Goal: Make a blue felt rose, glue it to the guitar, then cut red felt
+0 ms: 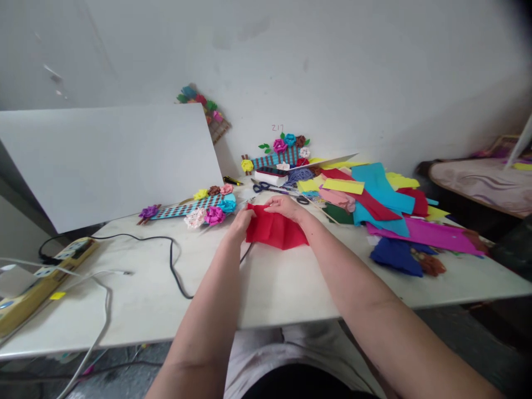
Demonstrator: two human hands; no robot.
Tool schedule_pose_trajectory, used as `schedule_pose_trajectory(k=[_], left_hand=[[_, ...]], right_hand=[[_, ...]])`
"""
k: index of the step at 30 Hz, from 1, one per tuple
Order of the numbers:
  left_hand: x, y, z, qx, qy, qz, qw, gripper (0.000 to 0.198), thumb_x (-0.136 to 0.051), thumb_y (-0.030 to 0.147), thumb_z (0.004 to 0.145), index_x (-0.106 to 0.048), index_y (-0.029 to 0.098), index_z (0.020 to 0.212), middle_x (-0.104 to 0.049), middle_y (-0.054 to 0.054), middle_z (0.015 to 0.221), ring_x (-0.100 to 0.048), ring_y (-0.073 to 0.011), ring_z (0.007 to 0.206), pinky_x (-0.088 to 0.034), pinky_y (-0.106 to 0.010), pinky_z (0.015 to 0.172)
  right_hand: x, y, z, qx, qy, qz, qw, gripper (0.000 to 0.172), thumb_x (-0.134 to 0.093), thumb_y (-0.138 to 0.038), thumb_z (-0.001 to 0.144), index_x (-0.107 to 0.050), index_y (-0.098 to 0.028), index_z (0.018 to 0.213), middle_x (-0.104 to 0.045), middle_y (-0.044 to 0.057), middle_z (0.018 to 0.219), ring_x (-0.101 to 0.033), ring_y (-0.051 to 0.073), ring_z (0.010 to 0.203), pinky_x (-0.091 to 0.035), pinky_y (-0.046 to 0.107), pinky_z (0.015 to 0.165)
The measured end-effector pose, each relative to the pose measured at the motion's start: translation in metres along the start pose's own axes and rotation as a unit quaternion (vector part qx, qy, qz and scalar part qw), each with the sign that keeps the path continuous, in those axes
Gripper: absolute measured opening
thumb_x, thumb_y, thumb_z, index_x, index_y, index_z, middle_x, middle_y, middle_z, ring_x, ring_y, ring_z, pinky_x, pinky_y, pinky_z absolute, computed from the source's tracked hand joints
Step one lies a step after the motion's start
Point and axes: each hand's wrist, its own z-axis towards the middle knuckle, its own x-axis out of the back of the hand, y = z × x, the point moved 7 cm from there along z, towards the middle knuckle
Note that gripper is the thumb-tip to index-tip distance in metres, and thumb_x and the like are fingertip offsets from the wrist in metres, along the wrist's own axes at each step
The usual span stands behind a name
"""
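Tabletop (286, 299) below, left grip (240, 223) and right grip (288, 207) pinch red paper (275, 230) (creased) between them.

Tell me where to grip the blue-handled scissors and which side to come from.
Probably by the dark blue finger loops, coming from the front left: they form the left end, the rest points right, and a white box stands just behind. The left hand would first release its red paper.
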Motion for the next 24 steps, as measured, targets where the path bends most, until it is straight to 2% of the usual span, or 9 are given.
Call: schedule_pose_trajectory(k=[3, 6, 8, 13, 16, 20, 24], left_hand=[[-0.002, -0.007, -0.005, 0.09, 0.021, -0.034, 0.995, 0.019, -0.053, 0.019, 0.054, -0.055, 0.018, 0.073, -0.061, -0.003, 0.06, -0.059, -0.0188, 0.056, -0.044, -0.028, 0.051], [-0.007, -0.005, -0.013, 0.117, 0.015, -0.058, 0.991, 0.016, -0.053, 0.02, 0.057, -0.057, 0.017, 0.072, -0.063, -0.005, 0.062, -0.059, -0.0189, 0.055, -0.044, -0.028, 0.052], [-0.01, -0.003, -0.017, 0.125, -0.009, -0.06, 0.99, 0.018, -0.054, 0.018, 0.056, -0.059, 0.016, 0.074, -0.065, -0.005, 0.064, -0.059, -0.0192, 0.056, -0.046, -0.029, 0.053], [-0.012, 0.004, -0.023, 0.097, -0.088, -0.039, 0.991, 0.029, -0.057, 0.008, 0.048, -0.062, 0.015, 0.076, -0.068, -0.007, 0.07, -0.063, -0.0206, 0.062, -0.05, -0.03, 0.059], [-0.01, 0.008, -0.025, 0.087, -0.108, -0.027, 0.99, 0.032, -0.057, 0.006, 0.046, -0.062, 0.014, 0.076, -0.068, -0.007, 0.071, -0.063, -0.021, 0.064, -0.05, -0.031, 0.061], [-0.012, 0.015, -0.023, 0.04, -0.109, -0.026, 0.993, 0.034, -0.055, 0.007, 0.045, -0.06, 0.014, 0.077, -0.067, -0.005, 0.07, -0.061, -0.0195, 0.062, -0.048, -0.029, 0.059], [-0.012, 0.014, -0.017, 0.007, -0.052, -0.019, 0.998, 0.031, -0.048, 0.007, 0.042, -0.057, 0.014, 0.072, -0.062, -0.002, 0.061, -0.057, -0.0171, 0.056, -0.044, -0.026, 0.053]], right_hand=[[-0.002, -0.001, -0.001, 0.004, -0.016, 0.0, 1.0, 0.025, -0.075, -0.029, 0.061, -0.067, -0.017, 0.082, -0.067, 0.0, 0.064, -0.061, 0.013, 0.06, -0.047, 0.025, 0.06], [-0.003, -0.003, -0.001, 0.013, -0.019, -0.015, 1.0, 0.031, -0.075, -0.03, 0.063, -0.066, -0.018, 0.089, -0.064, -0.002, 0.059, -0.06, 0.013, 0.057, -0.046, 0.024, 0.059], [-0.003, -0.006, -0.001, 0.021, -0.014, -0.025, 0.999, 0.034, -0.074, -0.03, 0.063, -0.065, -0.018, 0.093, -0.062, -0.004, 0.056, -0.058, 0.012, 0.055, -0.045, 0.024, 0.058], [-0.002, -0.009, -0.002, 0.035, -0.001, -0.056, 0.998, 0.036, -0.073, -0.03, 0.063, -0.064, -0.017, 0.095, -0.057, -0.006, 0.053, -0.055, 0.01, 0.052, -0.043, 0.023, 0.057], [0.001, -0.009, -0.002, 0.038, 0.006, -0.048, 0.998, 0.038, -0.073, -0.03, 0.063, -0.063, -0.018, 0.098, -0.058, -0.006, 0.054, -0.056, 0.011, 0.052, -0.044, 0.023, 0.056], [0.007, -0.008, -0.001, 0.034, 0.013, -0.018, 0.999, 0.041, -0.072, -0.031, 0.064, -0.063, -0.02, 0.103, -0.061, -0.005, 0.057, -0.057, 0.013, 0.052, -0.045, 0.024, 0.053], [0.009, -0.01, -0.002, 0.045, 0.02, -0.006, 0.999, 0.043, -0.073, -0.03, 0.065, -0.064, -0.019, 0.105, -0.058, -0.005, 0.053, -0.054, 0.011, 0.049, -0.044, 0.022, 0.051]])
